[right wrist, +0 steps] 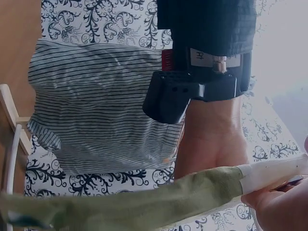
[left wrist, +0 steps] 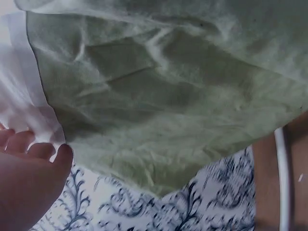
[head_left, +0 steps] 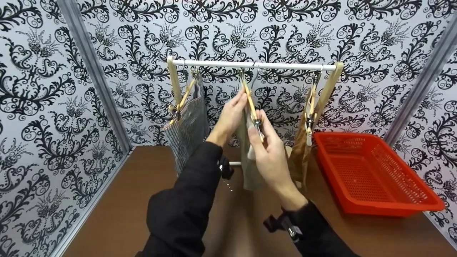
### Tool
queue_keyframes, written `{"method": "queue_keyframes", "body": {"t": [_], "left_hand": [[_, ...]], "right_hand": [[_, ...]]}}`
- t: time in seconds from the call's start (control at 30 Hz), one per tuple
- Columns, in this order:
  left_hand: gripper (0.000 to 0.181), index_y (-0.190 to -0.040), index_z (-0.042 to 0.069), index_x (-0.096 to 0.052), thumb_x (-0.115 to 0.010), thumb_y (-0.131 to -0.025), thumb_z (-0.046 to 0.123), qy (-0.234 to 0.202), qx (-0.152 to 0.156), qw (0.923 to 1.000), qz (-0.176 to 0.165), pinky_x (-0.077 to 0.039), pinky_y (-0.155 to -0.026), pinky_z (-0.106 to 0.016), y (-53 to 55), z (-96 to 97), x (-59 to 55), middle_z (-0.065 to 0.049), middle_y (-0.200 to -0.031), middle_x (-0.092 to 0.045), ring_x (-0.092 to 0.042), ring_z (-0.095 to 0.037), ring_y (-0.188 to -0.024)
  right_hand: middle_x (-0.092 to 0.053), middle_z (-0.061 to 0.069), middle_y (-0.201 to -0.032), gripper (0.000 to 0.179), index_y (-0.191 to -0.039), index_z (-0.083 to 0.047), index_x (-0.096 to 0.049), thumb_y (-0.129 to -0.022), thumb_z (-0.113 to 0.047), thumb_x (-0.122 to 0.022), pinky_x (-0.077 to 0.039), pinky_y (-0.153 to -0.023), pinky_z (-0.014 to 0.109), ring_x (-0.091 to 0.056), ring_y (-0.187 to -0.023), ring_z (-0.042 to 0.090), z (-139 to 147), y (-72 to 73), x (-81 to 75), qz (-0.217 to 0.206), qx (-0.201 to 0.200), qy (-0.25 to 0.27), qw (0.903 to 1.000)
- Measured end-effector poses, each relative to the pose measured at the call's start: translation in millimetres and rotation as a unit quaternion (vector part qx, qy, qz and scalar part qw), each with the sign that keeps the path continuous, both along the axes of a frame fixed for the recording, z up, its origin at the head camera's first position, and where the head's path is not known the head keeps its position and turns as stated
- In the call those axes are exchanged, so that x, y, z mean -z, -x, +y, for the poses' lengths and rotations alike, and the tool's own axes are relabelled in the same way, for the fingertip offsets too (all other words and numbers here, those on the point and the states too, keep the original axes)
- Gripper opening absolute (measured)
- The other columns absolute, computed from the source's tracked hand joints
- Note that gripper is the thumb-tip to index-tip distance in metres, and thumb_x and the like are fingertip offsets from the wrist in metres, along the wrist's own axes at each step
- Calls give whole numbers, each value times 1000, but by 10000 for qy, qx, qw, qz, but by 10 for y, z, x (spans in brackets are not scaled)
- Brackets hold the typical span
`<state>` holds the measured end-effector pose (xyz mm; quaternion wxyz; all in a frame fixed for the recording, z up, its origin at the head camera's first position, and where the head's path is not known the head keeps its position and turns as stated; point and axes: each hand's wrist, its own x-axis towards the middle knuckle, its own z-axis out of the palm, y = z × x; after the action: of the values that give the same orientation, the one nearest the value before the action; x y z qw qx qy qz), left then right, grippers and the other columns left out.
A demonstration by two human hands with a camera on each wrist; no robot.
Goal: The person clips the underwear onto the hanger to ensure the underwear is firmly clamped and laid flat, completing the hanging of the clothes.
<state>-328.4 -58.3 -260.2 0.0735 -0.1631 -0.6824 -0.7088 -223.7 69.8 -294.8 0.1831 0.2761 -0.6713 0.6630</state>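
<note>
A wooden clip hanger [head_left: 250, 102] hangs from the middle of the white rod, bearing a pale green garment [left wrist: 144, 86] with a white waistband [right wrist: 269, 174]. My left hand [head_left: 228, 117] grips the hanger's far part, its thumb and fingers close together at the wooden bar. In the left wrist view its curled fingertips lie along the white band. At the near end, my right hand [head_left: 271, 151] pinches the band and hanger around a metal clip [head_left: 257, 122]. Much of the green garment is behind my hands in the head view.
The rack's white rod [head_left: 292, 66] spans two wooden posts. A striped garment [head_left: 189, 121] hangs on the left, a brown garment [head_left: 299, 153] on the right. A red plastic basket [head_left: 328, 167] stands to the right on the brown table [head_left: 117, 200]. Patterned walls enclose the table.
</note>
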Motion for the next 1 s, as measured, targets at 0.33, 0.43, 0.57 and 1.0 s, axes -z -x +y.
{"method": "queue_keyframes", "body": {"t": [0.33, 0.43, 0.57, 1.0], "left_hand": [[51, -160, 33, -27, -36, -110, 38, 467, 244, 9985, -153, -13, -122, -47, 150, 12, -121, 6, -164, -29, -24, -16, -151], [50, -160, 35, -26, -34, -110, 39, 480, 331, 9980, -242, -11, -122, -50, 177, 42, -102, 8, -165, -25, -22, -17, -151], [51, -161, 34, -24, -32, -110, 40, 670, 212, 9972, -249, -8, -122, -50, 206, 57, -84, 10, -166, -20, -15, -15, -153], [51, -161, 31, -22, -30, -111, 37, 515, 174, 9976, -425, -8, -122, -48, 274, 107, -31, 5, -167, -18, -13, -17, -154]], "right_hand": [[-48, 2, -61, 63, -161, -9, -20, -108, -26, -49, -40, -42, 25, -44, -49, 12, -29, 173, -61, -67, 0, 27, 10000], [-48, 4, -61, 63, -161, -9, -20, -108, -26, -48, -39, -42, 25, -44, -48, 11, -23, 214, -55, -122, -8, 110, 9999], [-47, 3, -63, 64, -162, -9, -18, -108, -26, -49, -38, -43, 23, -42, -48, 10, -27, 259, -51, -217, -144, 189, 9995], [-42, -4, -62, 64, -162, -15, -21, -107, -29, -52, -32, -40, 20, -37, -46, 8, -8, 363, -106, -570, -293, 192, 9978]]}}
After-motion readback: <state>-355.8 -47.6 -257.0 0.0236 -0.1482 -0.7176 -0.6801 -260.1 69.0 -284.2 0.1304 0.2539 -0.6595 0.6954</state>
